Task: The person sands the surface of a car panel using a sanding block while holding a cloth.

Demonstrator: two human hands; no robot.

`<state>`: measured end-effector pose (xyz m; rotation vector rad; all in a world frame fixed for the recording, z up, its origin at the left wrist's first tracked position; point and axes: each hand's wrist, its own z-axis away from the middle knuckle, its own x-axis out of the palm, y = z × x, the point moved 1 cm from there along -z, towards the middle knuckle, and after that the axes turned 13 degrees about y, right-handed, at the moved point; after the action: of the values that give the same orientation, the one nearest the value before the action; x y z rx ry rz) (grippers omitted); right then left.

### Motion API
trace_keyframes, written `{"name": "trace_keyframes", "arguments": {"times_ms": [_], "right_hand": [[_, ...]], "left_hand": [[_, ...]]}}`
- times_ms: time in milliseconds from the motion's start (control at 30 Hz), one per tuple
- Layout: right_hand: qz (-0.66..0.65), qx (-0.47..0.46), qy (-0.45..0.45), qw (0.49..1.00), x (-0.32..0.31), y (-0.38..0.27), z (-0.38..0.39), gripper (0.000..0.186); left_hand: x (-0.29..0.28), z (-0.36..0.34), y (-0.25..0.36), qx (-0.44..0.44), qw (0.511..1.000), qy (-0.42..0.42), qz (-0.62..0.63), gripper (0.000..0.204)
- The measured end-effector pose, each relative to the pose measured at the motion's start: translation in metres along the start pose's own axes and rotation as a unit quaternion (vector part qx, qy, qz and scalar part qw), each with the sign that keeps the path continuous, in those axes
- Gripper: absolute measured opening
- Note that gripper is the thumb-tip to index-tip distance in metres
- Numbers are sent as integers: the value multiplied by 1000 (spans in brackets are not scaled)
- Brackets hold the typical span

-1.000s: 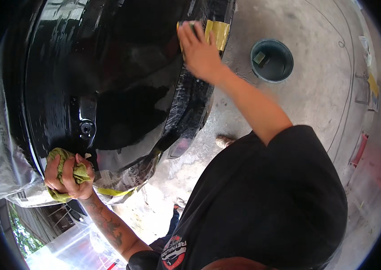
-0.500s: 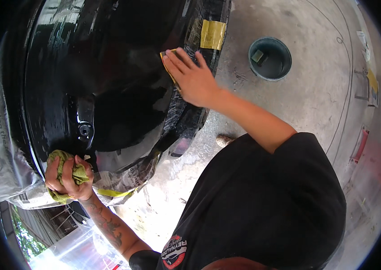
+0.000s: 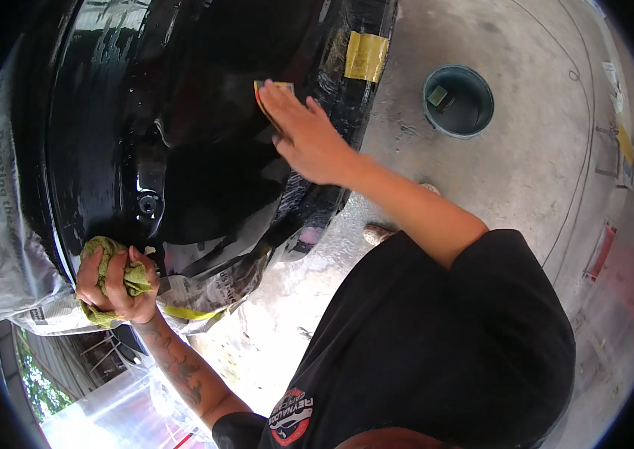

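Observation:
A glossy black car body panel (image 3: 182,112) fills the upper left, wet and shiny. My right hand (image 3: 305,135) lies flat on it, fingers together, pressing a small yellow-edged sanding sheet (image 3: 264,93) against the paint. My left hand (image 3: 115,284) grips a bunched green cloth (image 3: 133,277) against the panel's lower edge, just below a small round fitting (image 3: 147,203).
Newspaper masking (image 3: 2,247) held with yellow tape covers the panel's left and lower edges. A yellow tape patch (image 3: 366,56) sits on the panel's right rim. A dark bucket (image 3: 457,100) stands on the wet concrete floor (image 3: 534,150). A shoe (image 3: 378,233) shows below my arm.
My right hand has slid left and down across the panel with the sheet, away from the yellow tape patch. My left hand has stayed put on the cloth.

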<state>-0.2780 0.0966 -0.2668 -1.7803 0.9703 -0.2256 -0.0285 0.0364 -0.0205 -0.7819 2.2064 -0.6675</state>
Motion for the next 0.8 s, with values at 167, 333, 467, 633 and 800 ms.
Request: {"name": "trace_keyframes", "arguments": {"times_ms": [167,333,467,633,800], "right_hand": [[13,-8,0,1000,-5,-4,-12,68],[-35,-84,-1,996,-3,-37,-1,72],[-48,-38,96,994,6,-43,-44,68],[-37,-25,62,997,17,-77,-11,72],[-3,31,168,985,11,-32,-118,73]], "left_hand": [[3,-3,1,-9,1000,-9,3,26],[19,-51,16,-26,996,-72,-39,23],[80,-118,26,41,994,-99,-17,18],[155,-173,26,91,990,-108,14,12],[177,-202,10,105,987,-119,38,23]]}}
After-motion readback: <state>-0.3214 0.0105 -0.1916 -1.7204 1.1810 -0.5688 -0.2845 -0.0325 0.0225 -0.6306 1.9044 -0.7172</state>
